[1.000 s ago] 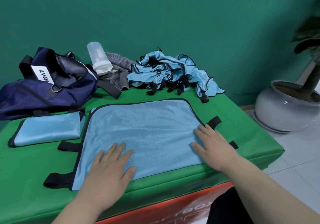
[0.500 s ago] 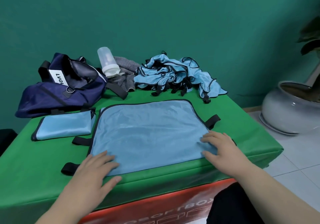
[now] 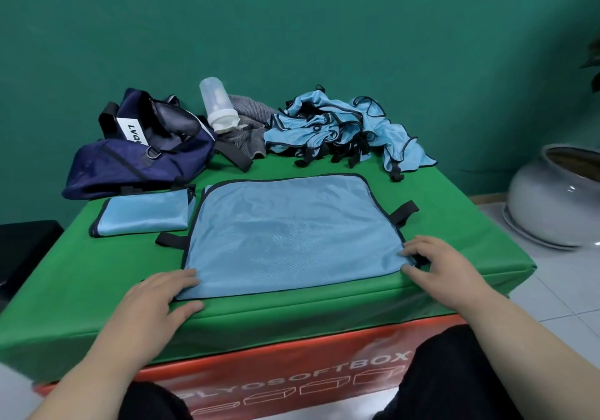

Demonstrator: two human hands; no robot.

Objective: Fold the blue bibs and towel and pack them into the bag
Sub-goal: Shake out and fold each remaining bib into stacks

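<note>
While the spread bib lies flat on the green table, both hands sit at its near corners. The left hand rests on the near-left corner, its fingers almost straight on the cloth and its thumb on the table just outside the hem, so it grips nothing. The right hand is at the near-right corner with bent fingers, tips and thumb touching the hem; whether cloth is pinched between them cannot be told.

Just left of the spread bib lies 1 folded bib. Behind the spread bib's far-left corner sits the open navy bag. Behind its far edge are a bottle, a grey cloth that is probably the towel, and a heap of unfolded bibs.

The step in hand looks like the 1st fold of this bib. Next, both hands need to pinch the near corners and carry that edge evenly over to the far edge, with the black straps tucked inside. The thin cloth may well skew if 1 side lifts ahead.
</note>
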